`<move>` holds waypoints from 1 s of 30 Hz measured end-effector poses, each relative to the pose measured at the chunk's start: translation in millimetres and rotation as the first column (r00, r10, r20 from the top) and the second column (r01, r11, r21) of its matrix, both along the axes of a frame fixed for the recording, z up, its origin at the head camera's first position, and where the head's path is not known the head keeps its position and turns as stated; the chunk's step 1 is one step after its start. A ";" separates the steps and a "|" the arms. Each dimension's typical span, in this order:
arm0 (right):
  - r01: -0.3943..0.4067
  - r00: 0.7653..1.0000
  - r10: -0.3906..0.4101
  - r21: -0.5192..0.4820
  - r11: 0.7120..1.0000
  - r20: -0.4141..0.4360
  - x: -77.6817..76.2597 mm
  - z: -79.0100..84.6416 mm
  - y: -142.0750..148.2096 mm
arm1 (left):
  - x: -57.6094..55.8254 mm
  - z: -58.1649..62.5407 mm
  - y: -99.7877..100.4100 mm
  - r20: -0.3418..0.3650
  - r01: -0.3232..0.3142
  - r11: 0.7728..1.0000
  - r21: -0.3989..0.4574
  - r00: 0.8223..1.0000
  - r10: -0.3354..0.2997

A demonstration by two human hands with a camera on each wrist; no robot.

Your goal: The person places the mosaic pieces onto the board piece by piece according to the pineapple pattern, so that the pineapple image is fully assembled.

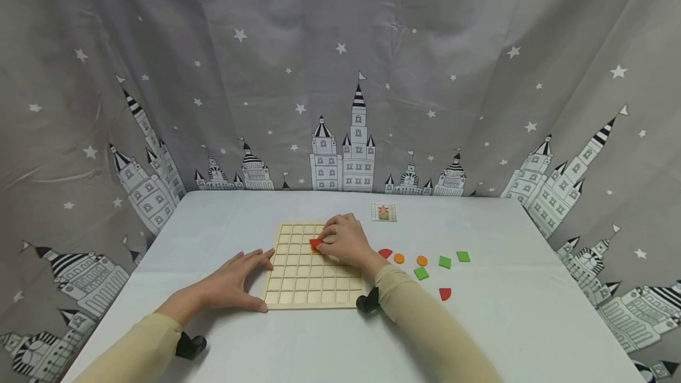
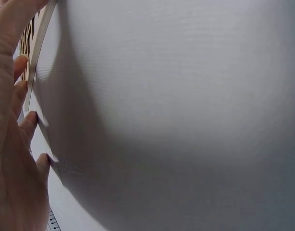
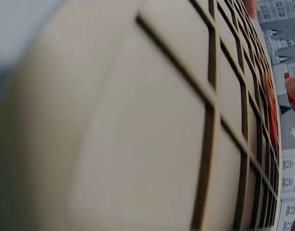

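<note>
A square pale wooden board [image 1: 308, 281] with a raised grid lies on the white table. My left hand [image 1: 234, 279] is spread along its left edge, fingertips at the upper part of that side and thumb by the near left corner. Over the board's upper middle, my right hand [image 1: 347, 242] pinches a small red piece [image 3: 289, 89] between fingertips and thumb. Orange and red pieces [image 3: 270, 110] lie in the grid just below these fingers, mostly covered by the hand in the head view. The held piece's full outline is hidden by the fingers.
Right of the board lie red rounded wedges [image 1: 445, 294], orange discs [image 1: 422, 260] and green squares [image 1: 444, 262]. A small picture card [image 1: 383, 212] lies beyond the board near the back. A grey castle-print curtain [image 1: 340, 105] hangs behind the table [image 1: 511, 312].
</note>
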State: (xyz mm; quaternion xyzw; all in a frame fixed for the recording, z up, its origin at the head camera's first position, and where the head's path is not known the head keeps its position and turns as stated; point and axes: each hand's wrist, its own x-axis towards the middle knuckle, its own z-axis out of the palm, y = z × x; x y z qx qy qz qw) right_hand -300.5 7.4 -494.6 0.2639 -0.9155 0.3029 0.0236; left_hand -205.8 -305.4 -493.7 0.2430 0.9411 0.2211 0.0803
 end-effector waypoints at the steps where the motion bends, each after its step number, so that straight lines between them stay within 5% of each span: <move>1: 0.003 1.000 -0.002 0.017 1.000 -0.008 0.4 -0.9 -3.0 | 0.0 -0.2 -0.2 -0.004 0.000 1.000 -0.001 1.000 0.000; 13: 0.017 0.997 -0.008 0.113 0.993 -0.077 4.8 -5.7 -21.9 | 3.6 -2.0 0.6 -0.009 -0.007 1.000 0.024 1.000 0.007; 30: 0.035 0.994 -0.024 0.106 0.994 -0.105 9.0 -7.2 -26.2 | 4.8 -4.5 -2.5 -0.011 -0.002 0.999 0.040 1.000 0.002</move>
